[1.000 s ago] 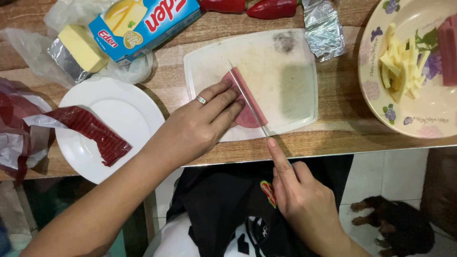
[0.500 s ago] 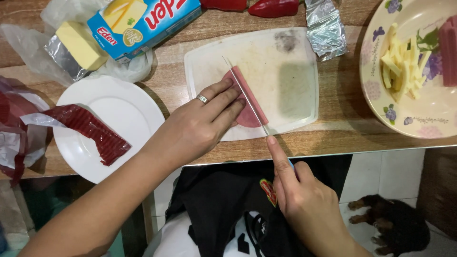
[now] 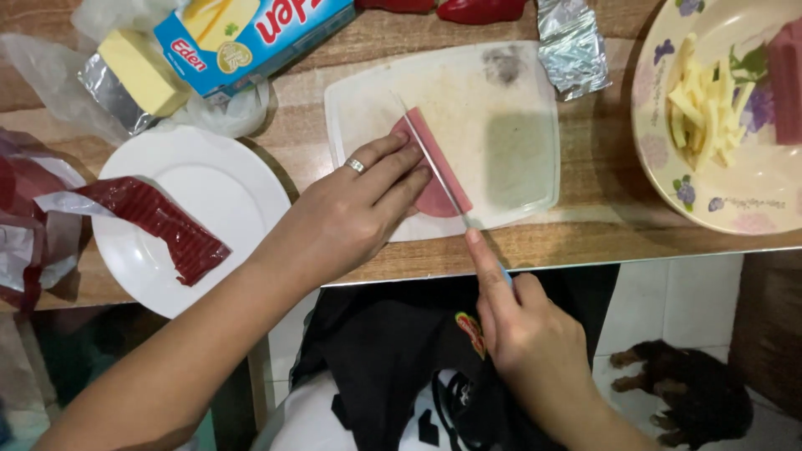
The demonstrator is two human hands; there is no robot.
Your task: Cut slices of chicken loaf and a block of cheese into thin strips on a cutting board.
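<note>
A pink piece of sausage meat lies on a white plastic cutting board. My left hand, with a ring on one finger, presses down on the meat's left side with flat fingers. My right hand grips a knife by its handle, index finger stretched along the spine. The thin blade runs lengthwise through the meat, with a narrow pink strip on its right side.
A white plate holding a dark red wrapper sits at left. A cheese block and blue carton lie behind. A flowered plate with cheese sticks is at right. Foil lies by the board. A dark puppy rests on the floor.
Both hands hold nearly the same pose; the knife has shifted only slightly along the meat.
</note>
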